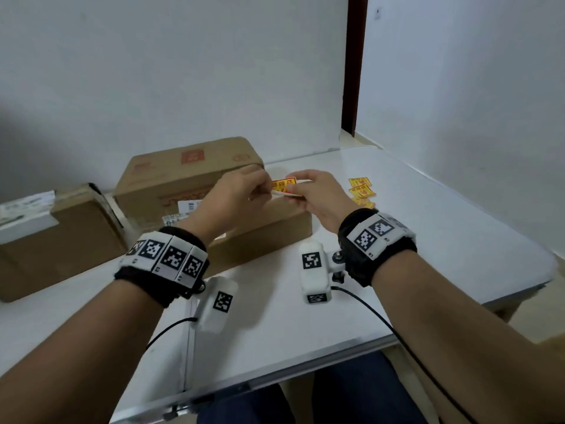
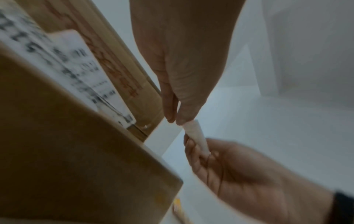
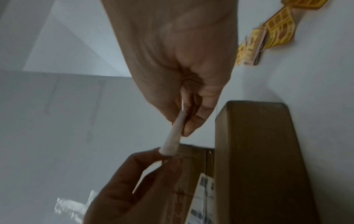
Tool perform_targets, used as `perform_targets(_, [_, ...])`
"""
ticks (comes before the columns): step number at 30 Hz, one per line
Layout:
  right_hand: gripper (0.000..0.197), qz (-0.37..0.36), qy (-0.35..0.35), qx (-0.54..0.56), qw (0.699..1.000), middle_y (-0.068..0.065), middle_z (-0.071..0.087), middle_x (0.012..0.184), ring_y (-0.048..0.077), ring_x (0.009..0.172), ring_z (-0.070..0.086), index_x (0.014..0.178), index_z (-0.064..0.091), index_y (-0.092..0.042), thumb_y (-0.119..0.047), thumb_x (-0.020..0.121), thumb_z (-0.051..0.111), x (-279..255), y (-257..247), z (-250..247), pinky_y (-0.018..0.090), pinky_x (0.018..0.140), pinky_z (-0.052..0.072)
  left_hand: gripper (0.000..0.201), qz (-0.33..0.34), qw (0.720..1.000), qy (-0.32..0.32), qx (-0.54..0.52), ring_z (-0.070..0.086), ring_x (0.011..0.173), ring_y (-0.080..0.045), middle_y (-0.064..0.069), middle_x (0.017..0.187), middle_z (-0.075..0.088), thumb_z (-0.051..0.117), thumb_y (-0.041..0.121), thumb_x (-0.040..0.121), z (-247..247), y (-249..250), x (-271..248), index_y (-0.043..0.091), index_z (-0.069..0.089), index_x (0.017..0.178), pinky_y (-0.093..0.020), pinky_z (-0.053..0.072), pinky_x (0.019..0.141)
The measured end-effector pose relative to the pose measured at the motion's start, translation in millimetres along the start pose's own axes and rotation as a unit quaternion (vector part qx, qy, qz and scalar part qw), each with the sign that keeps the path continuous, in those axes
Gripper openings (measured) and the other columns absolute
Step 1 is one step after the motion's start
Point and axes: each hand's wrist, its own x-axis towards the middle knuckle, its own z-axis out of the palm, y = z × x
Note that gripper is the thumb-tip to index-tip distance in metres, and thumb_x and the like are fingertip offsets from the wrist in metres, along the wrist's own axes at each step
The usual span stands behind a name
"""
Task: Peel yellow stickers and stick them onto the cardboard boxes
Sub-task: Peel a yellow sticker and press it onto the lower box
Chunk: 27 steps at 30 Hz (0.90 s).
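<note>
Both hands hold one yellow sticker [image 1: 284,185] on its white backing [image 2: 197,136] in the air above the front cardboard box [image 1: 269,231]. My left hand [image 1: 265,191] pinches its left end between thumb and finger, as the left wrist view [image 2: 175,121] shows. At the other end my right hand [image 1: 299,194] pinches it too [image 3: 182,127]. From below, the wrist views show only the white underside [image 3: 173,136]. Which layer each hand holds is unclear. A larger cardboard box [image 1: 189,166] stands behind.
Several loose yellow stickers [image 1: 362,191] lie on the white table [image 1: 428,228] to the right of my hands, also seen as a stack of stickers [image 3: 275,31]. A third cardboard box [image 1: 58,240] with a white label sits at the left. White walls close in behind.
</note>
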Motion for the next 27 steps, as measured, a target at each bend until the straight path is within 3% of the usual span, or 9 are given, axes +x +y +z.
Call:
perform_targets(3, [0.019,-0.038,0.021,-0.038,0.998,0.013,0.068,0.105,0.015,0.078,0.068,0.108,0.062,-0.010,-0.002,0.092,0.059,-1,4,16,0.016,0.060,0.052,0.015,-0.179,0.973,0.053,-0.133,0.069,0.084,-0.019,-0.002,0.095,0.070,0.064,0.003,0.087,-13,-13,-14,0.014,0.066,0.096,-0.036,0.057,0.074])
perform_targets(5, [0.020,-0.073,0.026,-0.094,0.993,0.010,0.069,0.106,0.018,0.090,0.068,0.111,0.063,-0.011,-0.007,0.092,0.060,-2,7,24,0.022,0.069,0.054,0.014,-0.297,0.902,0.082,-0.301,0.067,0.090,-0.019,-0.006,0.097,0.069,0.060,0.001,0.090,-22,-19,-22,0.010,0.066,0.100,-0.029,0.056,0.081])
perform_targets(7, [0.019,-0.116,0.028,-0.155,0.981,0.006,0.070,0.104,0.017,0.094,0.067,0.110,0.066,-0.014,-0.013,0.092,0.060,-3,8,33,0.028,0.077,0.056,0.015,-0.349,0.841,0.080,-0.407,0.065,0.090,-0.018,-0.009,0.095,0.069,0.057,0.001,0.093,-29,-21,-31,0.000,0.066,0.105,-0.024,0.057,0.082])
perform_targets(9, [0.016,-0.148,0.021,-0.180,0.972,0.002,0.071,0.099,0.014,0.092,0.066,0.105,0.069,-0.017,-0.017,0.092,0.059,-5,8,42,0.031,0.082,0.054,0.019,-0.370,0.823,0.069,-0.426,0.065,0.087,-0.015,-0.009,0.093,0.071,0.058,0.005,0.093,-34,-22,-38,-0.002,0.067,0.108,-0.021,0.057,0.081])
perform_targets(15, [0.010,-0.174,-0.010,-0.214,0.961,-0.009,0.072,0.089,0.010,0.090,0.066,0.087,0.071,-0.034,-0.034,0.086,0.061,-8,11,55,0.044,0.084,0.056,0.020,-0.362,0.823,0.055,-0.435,0.062,0.077,-0.010,-0.006,0.085,0.071,0.064,0.016,0.091,-33,-16,-51,0.000,0.072,0.101,-0.023,0.055,0.082])
perform_targets(17, [0.009,-0.180,-0.030,-0.200,0.963,-0.010,0.072,0.088,0.010,0.089,0.067,0.088,0.072,-0.033,-0.033,0.086,0.063,-10,11,56,0.041,0.083,0.056,0.023,-0.346,0.825,0.069,-0.441,0.062,0.073,-0.010,-0.009,0.084,0.067,0.064,0.013,0.090,-31,-13,-53,-0.005,0.069,0.104,-0.021,0.055,0.078])
perform_targets(20, [0.011,-0.151,-0.067,-0.126,0.978,-0.003,0.073,0.087,0.010,0.079,0.068,0.099,0.070,-0.021,-0.021,0.089,0.066,-13,9,55,0.029,0.075,0.056,0.017,-0.329,0.833,0.146,-0.420,0.057,0.068,-0.010,-0.011,0.082,0.065,0.065,0.010,0.090,-30,-11,-54,-0.004,0.068,0.098,-0.021,0.052,0.071])
perform_targets(22, [0.015,-0.105,-0.097,-0.076,0.987,0.002,0.072,0.085,0.011,0.073,0.065,0.104,0.068,-0.011,-0.019,0.091,0.065,-15,8,52,0.024,0.066,0.052,0.009,-0.320,0.841,0.193,-0.390,0.057,0.069,-0.010,-0.006,0.080,0.067,0.066,0.012,0.089,-29,-12,-55,0.004,0.070,0.091,-0.022,0.050,0.071])
perform_targets(27, [0.022,-0.059,-0.135,-0.035,0.988,0.007,0.070,0.083,0.011,0.069,0.061,0.104,0.068,0.002,-0.016,0.092,0.062,-19,8,45,0.020,0.062,0.049,0.005,-0.295,0.870,0.211,-0.334,0.065,0.083,-0.014,-0.002,0.089,0.072,0.067,0.020,0.089,-28,-13,-56,0.018,0.072,0.089,-0.030,0.055,0.079])
